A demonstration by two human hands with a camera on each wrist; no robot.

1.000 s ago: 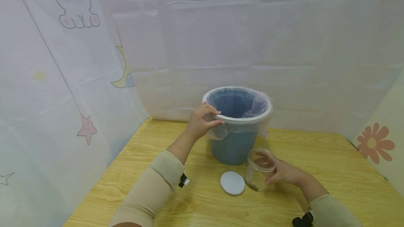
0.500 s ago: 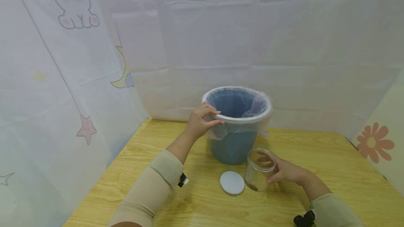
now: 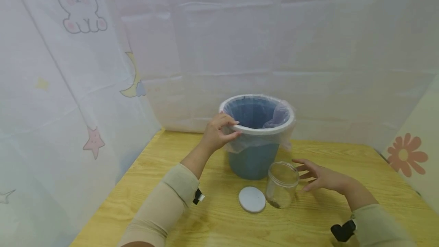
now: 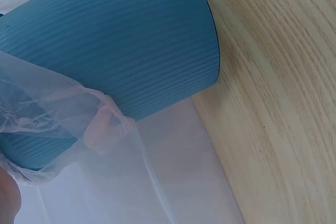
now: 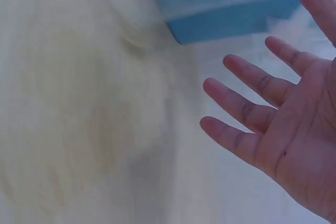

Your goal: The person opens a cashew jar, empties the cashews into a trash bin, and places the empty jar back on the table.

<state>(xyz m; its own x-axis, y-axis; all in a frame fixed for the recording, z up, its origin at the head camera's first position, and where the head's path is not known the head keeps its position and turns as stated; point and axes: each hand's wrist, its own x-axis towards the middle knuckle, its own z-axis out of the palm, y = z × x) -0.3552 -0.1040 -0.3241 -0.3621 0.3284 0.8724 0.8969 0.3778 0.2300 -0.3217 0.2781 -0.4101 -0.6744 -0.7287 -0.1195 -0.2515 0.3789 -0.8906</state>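
A blue trash bin (image 3: 252, 159) with a white rim stands upright on the table. Its thin, clear plastic liner (image 3: 277, 116) is folded over the rim. At the bin's near left, my left hand (image 3: 217, 132) grips the rim, fingers over the top and thumb outside. The left wrist view shows the bin's ribbed side (image 4: 131, 40) and the overhanging liner (image 4: 47, 93). A clear jar (image 3: 282, 186), lidless, stands before the bin with a little dark matter (image 3: 274, 203) at its bottom. Just right of it, my right hand (image 3: 324, 178) is spread and holds nothing.
A round white lid (image 3: 252, 199) lies flat on the wood-patterned table (image 3: 212, 220), left of the jar. Behind the bin hangs a pale printed curtain (image 3: 219, 48), which also runs along the left side.
My right hand has let go of the jar and drawn back to the right, its fingers spreading. The jar stays in place, and my left hand still holds the rim.
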